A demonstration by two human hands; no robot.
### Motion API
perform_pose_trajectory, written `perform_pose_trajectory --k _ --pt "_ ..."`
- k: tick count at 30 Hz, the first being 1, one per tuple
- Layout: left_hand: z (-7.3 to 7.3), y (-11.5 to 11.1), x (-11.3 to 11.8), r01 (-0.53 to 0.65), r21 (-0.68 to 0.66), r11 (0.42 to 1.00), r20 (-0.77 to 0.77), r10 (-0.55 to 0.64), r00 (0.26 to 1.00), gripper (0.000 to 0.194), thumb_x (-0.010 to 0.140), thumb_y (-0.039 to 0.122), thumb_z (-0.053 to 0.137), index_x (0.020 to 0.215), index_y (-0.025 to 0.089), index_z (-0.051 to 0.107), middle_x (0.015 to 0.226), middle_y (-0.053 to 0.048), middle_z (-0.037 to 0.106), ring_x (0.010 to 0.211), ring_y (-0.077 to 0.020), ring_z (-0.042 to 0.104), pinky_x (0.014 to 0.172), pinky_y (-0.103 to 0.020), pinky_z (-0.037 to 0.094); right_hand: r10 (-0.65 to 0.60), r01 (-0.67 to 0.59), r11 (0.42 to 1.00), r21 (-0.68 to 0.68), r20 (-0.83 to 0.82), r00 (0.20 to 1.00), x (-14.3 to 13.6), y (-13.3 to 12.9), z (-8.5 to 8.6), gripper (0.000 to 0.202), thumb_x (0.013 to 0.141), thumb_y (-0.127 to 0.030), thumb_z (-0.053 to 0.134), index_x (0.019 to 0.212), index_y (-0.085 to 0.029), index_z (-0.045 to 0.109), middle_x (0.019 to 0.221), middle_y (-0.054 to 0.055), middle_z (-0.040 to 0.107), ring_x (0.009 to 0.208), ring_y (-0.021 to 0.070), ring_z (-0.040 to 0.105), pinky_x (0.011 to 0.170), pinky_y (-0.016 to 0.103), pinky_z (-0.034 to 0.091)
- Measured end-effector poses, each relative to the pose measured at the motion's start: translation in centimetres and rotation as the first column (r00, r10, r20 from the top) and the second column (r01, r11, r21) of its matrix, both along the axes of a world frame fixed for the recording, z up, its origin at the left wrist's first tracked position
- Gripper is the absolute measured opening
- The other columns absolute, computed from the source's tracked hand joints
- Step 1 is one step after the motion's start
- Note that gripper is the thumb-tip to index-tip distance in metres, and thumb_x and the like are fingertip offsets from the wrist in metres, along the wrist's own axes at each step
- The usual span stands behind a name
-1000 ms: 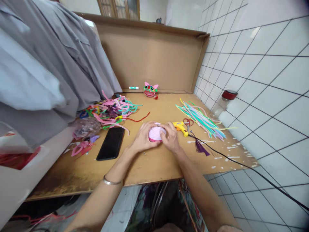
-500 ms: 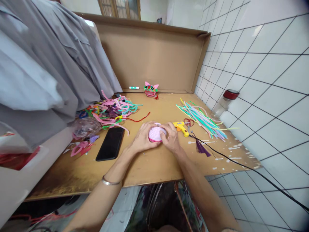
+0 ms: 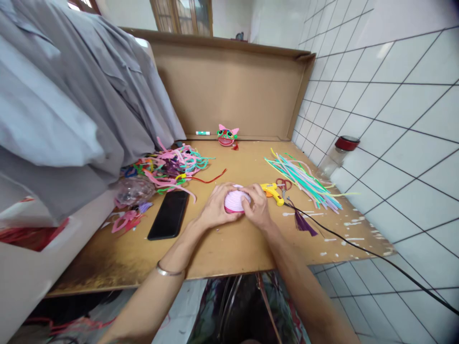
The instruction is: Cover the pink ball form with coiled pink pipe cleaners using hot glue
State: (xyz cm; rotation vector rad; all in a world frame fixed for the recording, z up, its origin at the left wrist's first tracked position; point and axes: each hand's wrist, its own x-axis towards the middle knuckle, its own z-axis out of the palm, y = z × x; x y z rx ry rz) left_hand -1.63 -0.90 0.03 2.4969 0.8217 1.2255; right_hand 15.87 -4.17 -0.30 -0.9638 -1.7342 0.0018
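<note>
A pale lilac, ribbed dome [image 3: 236, 200] with a darker pink lower edge sits between my hands above the middle of the table. My left hand [image 3: 217, 206] curves round its left side, thumb along the bottom. From the right, my right hand [image 3: 257, 205] grips it, with the thumb pressed on its front face. Fingers cover its far side. Just right of my right hand lies a yellow glue gun [image 3: 273, 192], and behind it are red-handled scissors [image 3: 283, 184]. A purple tassel [image 3: 304, 223] lies beside the black cord.
Colourful pipe cleaners lie in a tangled heap [image 3: 179, 162] at left and a straight bundle [image 3: 304, 179] at right. A black phone [image 3: 168, 215] is left of my hands. A pink cat-like figure [image 3: 226, 135] and a marker [image 3: 202, 133] stand by the cardboard wall [image 3: 229, 86]. A red-lidded jar [image 3: 339, 155] leans near tiles.
The whole view has shifted slightly, so everything appears a little further right and lower. Both hands keep their hold on the lilac dome with almost the same grip.
</note>
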Motion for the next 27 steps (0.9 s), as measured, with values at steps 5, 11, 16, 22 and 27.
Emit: perform_pose_trajectory --k 5,11,16,22,27 --pt "-0.04 0.06 -0.06 0.01 0.001 1.0 -0.002 -0.01 1.0 0.064 0.064 0.033 0.077 0.12 0.021 0.049 0.128 -0.014 0.059 0.12 -0.0308 0.057 0.103 -0.049 0.046 -0.012 0.012 1.0 -0.003 -0.002 1.0 -0.05 -0.05 -0.02 0.022 0.088 -0.018 0.052 0.105 -0.019 0.064 0.095 0.008 0.06 0.091 0.0227 0.059 0.082 0.04 0.052" --pt "-0.08 0.07 -0.07 -0.006 -0.007 1.0 0.005 0.006 1.0 0.063 0.064 0.032 0.078 0.119 0.022 0.049 0.127 -0.013 0.059 0.119 -0.0303 0.057 0.103 -0.049 0.046 -0.014 0.014 1.0 -0.005 -0.006 1.0 -0.16 0.01 -0.09 0.021 0.087 -0.02 0.052 0.104 -0.02 0.065 0.095 0.008 0.06 0.091 0.0224 0.059 0.082 0.039 0.052" --pt "0.04 -0.04 -0.04 0.006 -0.008 1.0 0.0 -0.006 1.0 0.063 0.064 0.032 0.077 0.12 0.022 0.049 0.127 -0.013 0.059 0.119 -0.0303 0.057 0.102 -0.049 0.047 -0.017 0.017 1.0 -0.013 -0.014 1.0 -0.15 -0.07 -0.02 0.022 0.087 -0.02 0.052 0.105 -0.02 0.065 0.096 0.008 0.06 0.09 0.022 0.059 0.082 0.039 0.051" --pt "0.15 -0.09 -0.01 -0.011 -0.029 1.0 -0.006 0.01 1.0 0.064 0.063 0.031 0.077 0.12 0.023 0.049 0.128 -0.013 0.059 0.12 -0.0308 0.057 0.103 -0.049 0.047 -0.011 0.011 1.0 -0.012 -0.013 1.0 -0.1 -0.04 -0.03 0.022 0.087 -0.019 0.052 0.105 -0.021 0.065 0.096 0.008 0.06 0.09 0.022 0.059 0.083 0.04 0.051" --pt "0.28 -0.13 -0.01 0.005 -0.013 1.0 -0.006 -0.005 1.0 0.064 0.064 0.033 0.077 0.12 0.022 0.049 0.126 -0.013 0.06 0.12 -0.0304 0.057 0.103 -0.049 0.047 -0.026 0.026 0.999 -0.027 -0.015 1.0 -0.03 0.01 -0.18 0.021 0.089 -0.023 0.052 0.105 -0.021 0.065 0.095 0.008 0.06 0.09 0.022 0.059 0.081 0.039 0.051"
